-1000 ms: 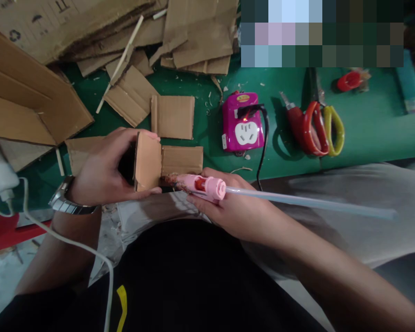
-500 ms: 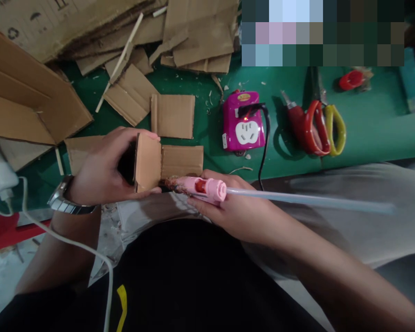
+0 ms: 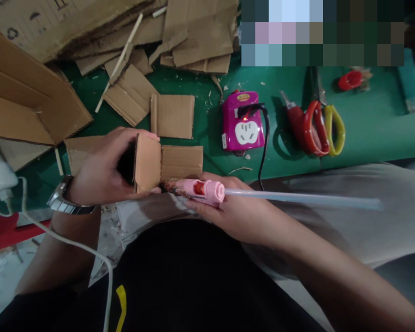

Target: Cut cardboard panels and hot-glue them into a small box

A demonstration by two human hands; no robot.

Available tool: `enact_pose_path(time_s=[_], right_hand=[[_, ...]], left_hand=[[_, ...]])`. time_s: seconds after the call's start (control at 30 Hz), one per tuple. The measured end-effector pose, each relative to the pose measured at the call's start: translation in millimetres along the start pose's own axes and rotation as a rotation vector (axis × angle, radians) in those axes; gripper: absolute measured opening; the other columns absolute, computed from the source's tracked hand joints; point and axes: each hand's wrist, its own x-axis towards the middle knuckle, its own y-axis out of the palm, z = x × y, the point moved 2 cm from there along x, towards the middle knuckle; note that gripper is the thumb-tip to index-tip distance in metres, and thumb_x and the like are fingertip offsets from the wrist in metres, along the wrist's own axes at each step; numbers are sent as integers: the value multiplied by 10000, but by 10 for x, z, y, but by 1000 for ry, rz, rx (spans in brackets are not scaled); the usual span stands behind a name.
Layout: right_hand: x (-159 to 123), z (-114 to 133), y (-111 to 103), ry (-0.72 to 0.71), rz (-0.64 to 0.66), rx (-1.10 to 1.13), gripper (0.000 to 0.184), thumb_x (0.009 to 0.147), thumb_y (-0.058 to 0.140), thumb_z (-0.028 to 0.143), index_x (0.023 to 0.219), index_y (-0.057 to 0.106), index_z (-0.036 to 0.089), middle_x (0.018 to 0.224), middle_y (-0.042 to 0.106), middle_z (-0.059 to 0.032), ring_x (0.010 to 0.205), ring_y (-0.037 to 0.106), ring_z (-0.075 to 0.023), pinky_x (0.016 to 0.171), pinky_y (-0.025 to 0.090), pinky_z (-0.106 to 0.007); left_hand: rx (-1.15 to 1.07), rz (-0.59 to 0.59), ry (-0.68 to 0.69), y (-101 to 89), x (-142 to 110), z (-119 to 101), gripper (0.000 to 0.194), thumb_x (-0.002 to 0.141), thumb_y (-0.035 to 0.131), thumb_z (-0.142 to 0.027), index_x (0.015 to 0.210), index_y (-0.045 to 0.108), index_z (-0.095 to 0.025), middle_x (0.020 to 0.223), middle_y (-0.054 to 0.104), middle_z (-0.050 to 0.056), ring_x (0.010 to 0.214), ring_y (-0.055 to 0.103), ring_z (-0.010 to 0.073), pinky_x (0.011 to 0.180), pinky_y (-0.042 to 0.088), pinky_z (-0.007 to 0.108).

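Note:
My left hand (image 3: pixel 102 168) is wrapped round a small folded cardboard piece (image 3: pixel 147 162), thumb on top and fingers under it, held above my lap at the table's edge. My right hand (image 3: pixel 228 210) grips a pink glue gun (image 3: pixel 198 188) that lies level. Its stained nozzle touches the lower right corner of the cardboard piece. A long clear glue stick (image 3: pixel 297 199) juts out of the gun's back end to the right. A metal watch (image 3: pixel 64 200) is on my left wrist.
On the green table (image 3: pixel 366 129) stand a magenta power socket (image 3: pixel 244 122) with a black cord, red and yellow scissors (image 3: pixel 314 127), a red object (image 3: pixel 349 80) and flat cardboard pieces (image 3: pixel 173 115). Big cardboard sheets (image 3: pixel 24 101) fill the left and back. A white cable (image 3: pixel 72 244) crosses the lower left.
The glue gun has slid a little to the left, so its nozzle sits closer against the cardboard piece. My left hand has stayed put.

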Motion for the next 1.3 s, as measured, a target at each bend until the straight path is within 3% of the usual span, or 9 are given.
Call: enact_pose_path(time_s=[0.27,0.5,0.7,0.97,1.3], right_hand=[[-10,-13,-26,-11,-37,139,373,1084,625,288,1442,724,323,1392,785,-26,1233,759,-257,1110,582,-399],[-2,-61,-83,1,-192,141,217,1085,624,326,1221,791,298,1274,819,-33,1225,752,-275,1077,597,-403],[49,-109,-16,6,-256,5,281,1070,635,316,1312,762,250,1168,792,-74,1054,752,-256,937,590,-359],[57,-120,-17,-24,-248,58,261,1082,627,302,1305,750,244,1242,782,-78,1138,745,-263,1006,579,-372],[48,-123,-15,-20,-274,35,244,1079,634,310,1278,763,253,1189,795,-63,1085,757,-258,961,593,-355]], left_hand=[[12,2,10,-3,-3,9,807,748,927,-605,1392,597,-248,1312,742,105,1149,728,326,992,581,464],[7,14,5,6,9,6,787,746,925,-592,1375,602,-247,1322,743,111,1150,726,336,1002,576,484],[-46,9,-31,4,-23,39,839,725,937,-588,1418,581,-276,1367,728,111,1194,724,348,1049,579,516],[-89,14,-71,2,-39,56,867,708,961,-558,1426,576,-261,1388,711,136,1230,714,368,1078,565,548],[31,-2,-26,25,-5,-7,855,757,880,-731,1383,604,-219,1303,742,136,1128,733,356,986,579,498]])
